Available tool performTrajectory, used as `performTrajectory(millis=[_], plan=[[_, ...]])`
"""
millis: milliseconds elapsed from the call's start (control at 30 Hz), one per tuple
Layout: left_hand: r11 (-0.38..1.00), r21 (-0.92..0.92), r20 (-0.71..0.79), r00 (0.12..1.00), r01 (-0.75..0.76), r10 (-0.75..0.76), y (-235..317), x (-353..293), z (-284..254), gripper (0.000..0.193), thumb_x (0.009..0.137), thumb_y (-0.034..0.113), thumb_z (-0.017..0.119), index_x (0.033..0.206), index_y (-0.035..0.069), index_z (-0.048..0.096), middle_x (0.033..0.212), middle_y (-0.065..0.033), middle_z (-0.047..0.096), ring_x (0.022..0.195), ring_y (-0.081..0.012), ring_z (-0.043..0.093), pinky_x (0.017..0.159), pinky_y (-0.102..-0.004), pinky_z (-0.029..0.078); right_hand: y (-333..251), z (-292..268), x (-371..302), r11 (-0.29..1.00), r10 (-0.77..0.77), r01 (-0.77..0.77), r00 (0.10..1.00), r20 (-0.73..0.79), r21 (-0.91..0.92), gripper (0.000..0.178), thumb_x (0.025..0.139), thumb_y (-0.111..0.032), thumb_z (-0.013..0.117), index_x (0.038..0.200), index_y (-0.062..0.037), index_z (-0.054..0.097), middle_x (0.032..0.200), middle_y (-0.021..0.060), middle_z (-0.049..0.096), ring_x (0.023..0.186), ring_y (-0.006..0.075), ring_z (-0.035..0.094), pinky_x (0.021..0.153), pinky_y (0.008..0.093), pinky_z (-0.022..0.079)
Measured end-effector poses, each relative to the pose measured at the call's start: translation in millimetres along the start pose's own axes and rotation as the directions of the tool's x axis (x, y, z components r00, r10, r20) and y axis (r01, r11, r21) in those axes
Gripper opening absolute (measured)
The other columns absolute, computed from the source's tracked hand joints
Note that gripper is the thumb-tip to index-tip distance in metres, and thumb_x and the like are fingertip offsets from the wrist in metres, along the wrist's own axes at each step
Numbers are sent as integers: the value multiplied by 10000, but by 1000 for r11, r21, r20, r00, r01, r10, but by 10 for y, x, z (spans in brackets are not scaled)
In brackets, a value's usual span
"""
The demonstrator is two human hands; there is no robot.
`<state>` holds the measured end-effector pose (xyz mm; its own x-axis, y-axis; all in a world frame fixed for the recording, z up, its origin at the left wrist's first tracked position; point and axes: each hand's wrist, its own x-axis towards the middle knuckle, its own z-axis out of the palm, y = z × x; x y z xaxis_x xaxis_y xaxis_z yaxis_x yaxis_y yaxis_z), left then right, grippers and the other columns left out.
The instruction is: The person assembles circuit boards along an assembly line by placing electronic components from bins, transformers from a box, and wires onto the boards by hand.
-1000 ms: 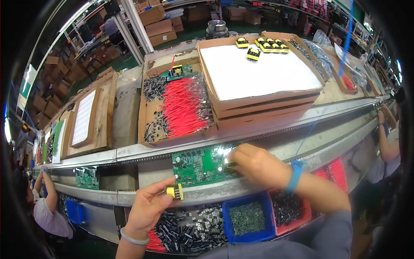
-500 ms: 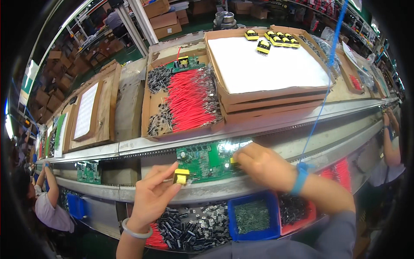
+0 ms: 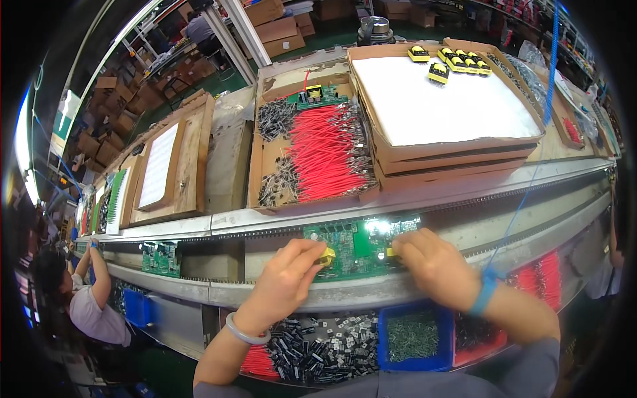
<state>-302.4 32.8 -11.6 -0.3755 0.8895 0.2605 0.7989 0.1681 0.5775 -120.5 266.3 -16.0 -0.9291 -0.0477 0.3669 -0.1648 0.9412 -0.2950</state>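
A green circuit board (image 3: 352, 262) lies in the rail channel in front of me. My left hand (image 3: 285, 275) pinches a yellow-and-black transformer (image 3: 327, 257) at the board's left part; whether its pins are in the board is hidden. On the right part of the same board, my right hand (image 3: 431, 265) has its fingers closed on another transformer (image 3: 391, 252), of which only a yellow edge shows. Several more transformers (image 3: 464, 63) stand on a white foam sheet (image 3: 444, 106) in the stacked cardboard trays beyond the rail.
A cardboard box (image 3: 265, 199) holds red-sleeved leads (image 3: 328, 156) and small black parts. Nearer me are loose black components (image 3: 318, 351), a blue bin (image 3: 415, 361) of small parts and a red bin (image 3: 481, 351). A blue cord (image 3: 551, 73) hangs at right. Leftward, a co-worker (image 3: 96, 305) reaches toward another board (image 3: 161, 259).
My left hand has carried its transformer from in front of the board onto the board's left part. My right hand stays at the board's right part. The whole view has shifted slightly.
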Motion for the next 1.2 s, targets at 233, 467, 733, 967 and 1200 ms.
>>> performTrajectory(millis=[233,467,733,967,1200], plan=[[997,38,28,997,-70,69,-40,28,25,379,850,-46,705,1224,-16,655,1139,-160,644,990,-357,655,852,-402,546,9,10,1,1000,-7,7,1000,-8,-24,279,769,-18,625,1041,45,627,1020,147,650,921,295,642,798,368,570],[990,95,51,994,-102,98,6,33,10,364,852,-67,698,1212,-33,652,1150,-165,646,1001,-356,668,848,-398,559,28,22,12,999,-28,27,999,-35,-29,280,762,-25,632,1034,41,630,1038,147,659,931,282,649,826,363,568],[991,111,16,997,-73,72,66,2,31,354,858,-83,686,1208,-44,647,1137,-175,651,994,-355,674,844,-384,564,80,17,3,994,-99,99,995,-6,-41,276,762,-30,631,1029,40,622,1041,151,655,939,276,652,832,339,568],[992,86,68,993,-97,92,40,68,6,339,862,-82,681,1197,-35,661,1124,-175,663,967,-353,683,830,-387,571,44,22,26,996,-63,66,997,40,-65,260,754,-34,627,1007,29,612,1042,155,646,946,275,648,854,342,561],[964,215,49,988,-156,148,45,3,63,348,849,-85,674,1192,-31,668,1138,-171,671,976,-348,686,841,-384,579,18,13,18,996,-35,39,998,49,-78,268,757,-39,619,1016,29,607,1040,155,640,947,282,644,861,344,558]])
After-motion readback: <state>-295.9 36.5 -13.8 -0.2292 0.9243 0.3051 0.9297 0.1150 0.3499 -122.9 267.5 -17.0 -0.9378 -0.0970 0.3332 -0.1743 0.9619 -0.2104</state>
